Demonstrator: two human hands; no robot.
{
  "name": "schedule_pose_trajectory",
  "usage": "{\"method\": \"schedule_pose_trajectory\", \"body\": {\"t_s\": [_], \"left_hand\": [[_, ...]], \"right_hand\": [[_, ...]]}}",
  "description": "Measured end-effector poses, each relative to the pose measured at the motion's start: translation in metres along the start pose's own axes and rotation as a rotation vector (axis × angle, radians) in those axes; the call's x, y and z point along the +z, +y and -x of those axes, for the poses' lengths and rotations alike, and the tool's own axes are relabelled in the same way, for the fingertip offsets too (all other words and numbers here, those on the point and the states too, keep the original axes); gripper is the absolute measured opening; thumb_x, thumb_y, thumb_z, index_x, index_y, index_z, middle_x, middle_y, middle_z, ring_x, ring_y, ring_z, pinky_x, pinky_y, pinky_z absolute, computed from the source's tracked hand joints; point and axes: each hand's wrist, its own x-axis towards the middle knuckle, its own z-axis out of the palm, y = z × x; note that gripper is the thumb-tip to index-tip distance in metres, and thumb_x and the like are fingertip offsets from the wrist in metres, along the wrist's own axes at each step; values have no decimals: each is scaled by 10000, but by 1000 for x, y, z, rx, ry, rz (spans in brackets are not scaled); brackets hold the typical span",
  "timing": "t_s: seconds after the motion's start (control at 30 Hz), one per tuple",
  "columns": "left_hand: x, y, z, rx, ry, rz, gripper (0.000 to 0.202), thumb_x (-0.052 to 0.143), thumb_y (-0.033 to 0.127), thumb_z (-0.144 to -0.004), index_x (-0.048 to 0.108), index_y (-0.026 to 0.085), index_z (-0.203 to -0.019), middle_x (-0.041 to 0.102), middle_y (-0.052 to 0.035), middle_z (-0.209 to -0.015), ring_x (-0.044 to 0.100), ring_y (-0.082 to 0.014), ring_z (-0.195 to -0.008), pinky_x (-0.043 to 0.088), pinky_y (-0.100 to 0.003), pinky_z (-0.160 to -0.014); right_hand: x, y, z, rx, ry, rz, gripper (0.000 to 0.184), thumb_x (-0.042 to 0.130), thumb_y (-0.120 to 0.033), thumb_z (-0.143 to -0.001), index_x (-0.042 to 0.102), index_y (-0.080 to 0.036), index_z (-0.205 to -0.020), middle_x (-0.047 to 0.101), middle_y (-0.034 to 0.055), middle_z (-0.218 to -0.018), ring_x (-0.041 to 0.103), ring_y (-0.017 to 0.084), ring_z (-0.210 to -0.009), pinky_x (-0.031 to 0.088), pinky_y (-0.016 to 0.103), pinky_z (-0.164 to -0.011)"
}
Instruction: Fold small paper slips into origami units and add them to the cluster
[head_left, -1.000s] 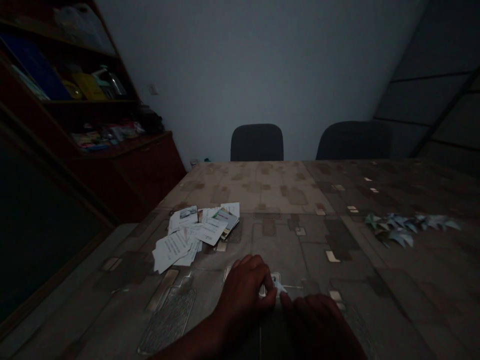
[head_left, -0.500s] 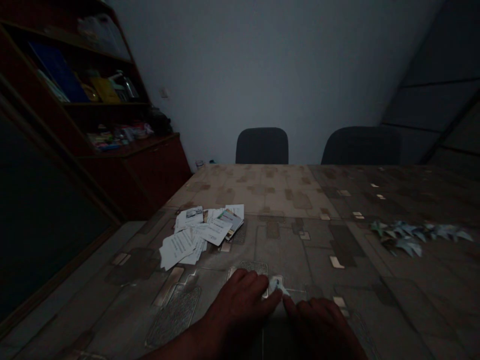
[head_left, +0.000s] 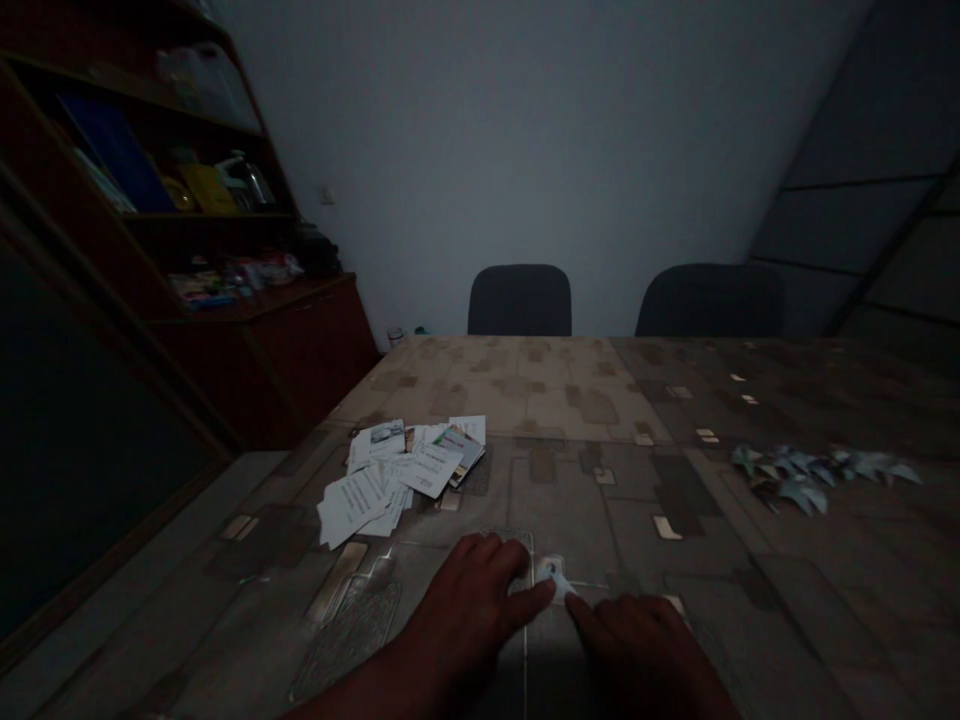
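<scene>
The room is dim. My left hand [head_left: 472,610] and my right hand [head_left: 637,650] rest side by side on the patterned table [head_left: 570,400] at its near edge. Between their fingertips lies a small white piece of folded paper [head_left: 556,578]; the left thumb and forefinger and the right forefinger press on it against the table top. Most of the paper is hidden under the fingers, so its shape is unclear.
A loose pile of printed paper slips [head_left: 397,470] lies on the table to the left. A cluster of folded bluish paper pieces [head_left: 810,470] lies at the right. Two dark chairs [head_left: 519,300] [head_left: 709,300] stand beyond the table. A wooden shelf unit [head_left: 187,220] fills the left wall.
My hands have slid slightly toward me with the paper, and the fingers have flattened onto it. The view has shifted a little.
</scene>
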Motion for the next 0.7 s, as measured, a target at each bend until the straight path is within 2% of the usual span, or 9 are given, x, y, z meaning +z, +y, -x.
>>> {"method": "schedule_pose_trajectory", "body": {"t_s": [0.1,0.17,0.27,0.43,0.57,0.7], "left_hand": [[4,-1,0,-10,40,56,328,608,217,-933,568,373,-1218,608,-8,-990,520,-183,-855,328,-311,-743],[7,-2,1,-5,75,87,343,598,221,-938,559,382,-1238,607,-6,-991,517,-178,-855,327,-307,-743],[10,-2,2,-15,106,94,294,568,240,-960,572,377,-1220,604,1,-959,510,-172,-842,322,-297,-740],[9,-1,3,-1,79,80,338,589,237,-946,545,367,-1255,614,-8,-992,513,-187,-848,315,-305,-740],[6,0,3,-4,80,65,306,597,236,-942,562,355,-1222,619,-11,-978,525,-190,-847,318,-307,-730],[6,-1,4,18,120,108,231,596,193,-921,612,299,-1126,630,-24,-935,536,-187,-814,334,-303,-700]], "right_hand": [[-5,12,-2,16,-10,-194,410,547,-42,-721,628,-229,-1076,728,-27,-747,663,161,-637,448,284,-640],[-10,20,-5,88,-30,-350,409,503,-30,-784,637,-259,-1096,754,-20,-878,698,150,-765,493,259,-710],[-15,28,-13,212,-43,-487,345,486,-99,-884,632,-241,-1162,746,33,-1038,700,169,-923,528,279,-803],[-15,26,-33,301,-90,-567,280,513,-134,-881,681,-233,-1083,739,54,-995,695,205,-913,525,333,-805],[-16,25,-47,308,-168,-575,336,585,-82,-775,682,-262,-1041,724,19,-939,676,205,-887,492,331,-794],[-14,27,-56,316,-216,-607,333,583,-17,-668,670,-240,-900,676,-18,-826,638,175,-770,450,280,-722]]}}
